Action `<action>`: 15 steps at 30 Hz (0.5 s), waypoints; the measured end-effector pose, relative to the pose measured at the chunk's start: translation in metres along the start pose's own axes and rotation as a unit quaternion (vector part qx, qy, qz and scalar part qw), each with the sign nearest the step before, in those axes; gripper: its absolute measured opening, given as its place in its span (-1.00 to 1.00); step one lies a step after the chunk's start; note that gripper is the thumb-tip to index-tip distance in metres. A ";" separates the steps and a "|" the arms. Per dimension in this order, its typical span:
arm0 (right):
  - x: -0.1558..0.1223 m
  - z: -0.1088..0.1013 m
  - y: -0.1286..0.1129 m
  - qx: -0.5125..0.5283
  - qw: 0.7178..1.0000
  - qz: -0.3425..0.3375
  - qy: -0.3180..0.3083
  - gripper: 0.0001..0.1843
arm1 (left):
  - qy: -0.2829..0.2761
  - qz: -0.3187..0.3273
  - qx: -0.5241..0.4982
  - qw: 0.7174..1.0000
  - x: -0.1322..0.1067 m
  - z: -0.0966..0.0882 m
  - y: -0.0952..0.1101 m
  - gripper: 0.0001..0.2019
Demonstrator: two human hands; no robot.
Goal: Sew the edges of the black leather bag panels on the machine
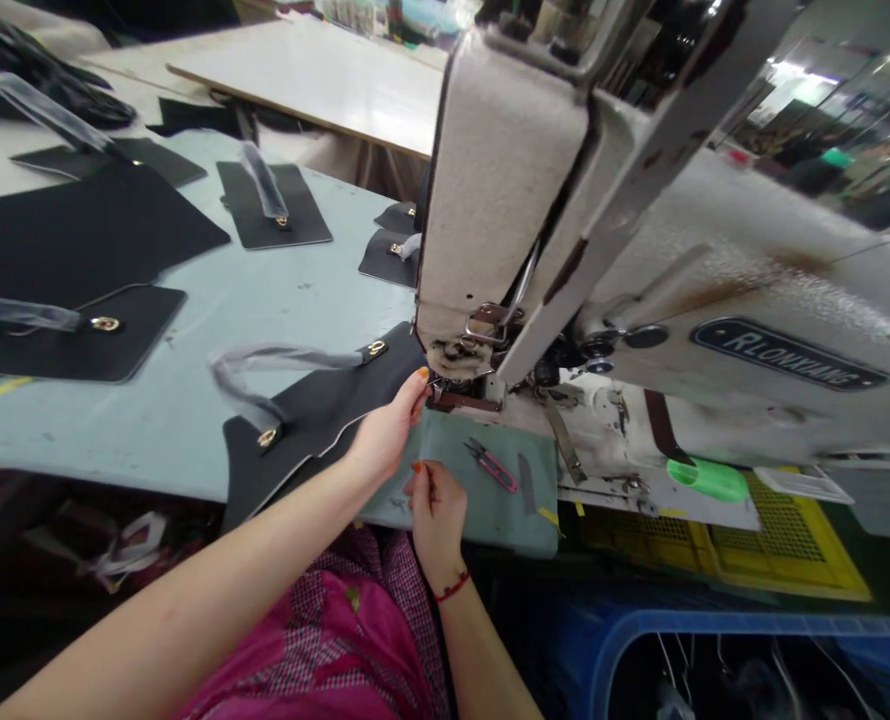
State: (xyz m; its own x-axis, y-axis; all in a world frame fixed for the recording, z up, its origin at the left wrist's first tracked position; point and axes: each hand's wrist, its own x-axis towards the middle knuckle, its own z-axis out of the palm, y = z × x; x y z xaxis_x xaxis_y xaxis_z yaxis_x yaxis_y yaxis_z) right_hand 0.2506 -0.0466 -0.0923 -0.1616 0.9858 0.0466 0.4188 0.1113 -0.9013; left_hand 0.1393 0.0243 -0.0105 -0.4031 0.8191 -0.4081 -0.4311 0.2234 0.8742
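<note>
Head view: black panel (317,420), wrapped handle (280,365).

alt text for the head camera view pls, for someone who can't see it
A person's left hand holds a black panel at the presser foot of a sewing machine, right hand just below. More black panels lie on the table; pink snips sit nearby.

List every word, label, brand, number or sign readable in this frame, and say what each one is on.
"RLONNYANG" or close to it, some letters uncertain: raised letters on the dark oval nameplate on the arm of the sewing machine.
White label beside the green piece on the machine bed: too small and blurred to read.
Nothing readable on the black panels, the snips, or near the left hand and right hand.
</note>
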 end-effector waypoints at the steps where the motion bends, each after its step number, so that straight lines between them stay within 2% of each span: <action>1: 0.001 0.000 -0.001 0.005 1.000 0.003 0.004 -0.69 | 0.019 0.000 -0.008 1.000 -0.002 0.003 -0.003 -0.65; 4: 0.005 -0.003 -0.010 0.041 0.998 0.023 0.036 -0.72 | 0.069 -0.010 -0.016 0.997 -0.008 0.012 -0.009 -0.66; 6: 0.009 -0.007 -0.022 0.088 0.994 0.036 0.057 -0.69 | 0.078 -0.011 -0.014 0.997 -0.017 0.014 -0.012 -0.66; 8: 0.015 -0.011 -0.037 0.142 0.987 0.045 0.062 -0.66 | 0.045 0.012 -0.015 0.999 -0.035 0.009 -0.011 -0.64; 10: 0.022 -0.012 -0.053 0.208 0.975 0.065 0.053 -0.63 | -0.025 0.028 -0.016 0.999 -0.056 -0.006 -0.004 -0.64; 13: 0.036 -0.004 -0.072 0.330 0.938 0.109 0.007 -0.54 | -0.112 0.023 0.033 0.993 -0.071 -0.038 0.029 -0.79; 15: 0.046 0.006 -0.080 0.379 0.918 0.117 -0.023 -0.48 | -0.112 0.110 0.128 0.979 -0.057 -0.054 0.065 -0.82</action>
State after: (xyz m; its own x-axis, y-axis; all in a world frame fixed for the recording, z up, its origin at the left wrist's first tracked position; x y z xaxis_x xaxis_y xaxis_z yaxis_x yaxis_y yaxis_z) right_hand 0.2045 -0.0107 -0.0203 -0.1919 0.9629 -0.1895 -0.2913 -0.2403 -0.9260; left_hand 0.0907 -0.0366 0.0560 -0.2630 0.9514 -0.1602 -0.1269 0.1305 0.9833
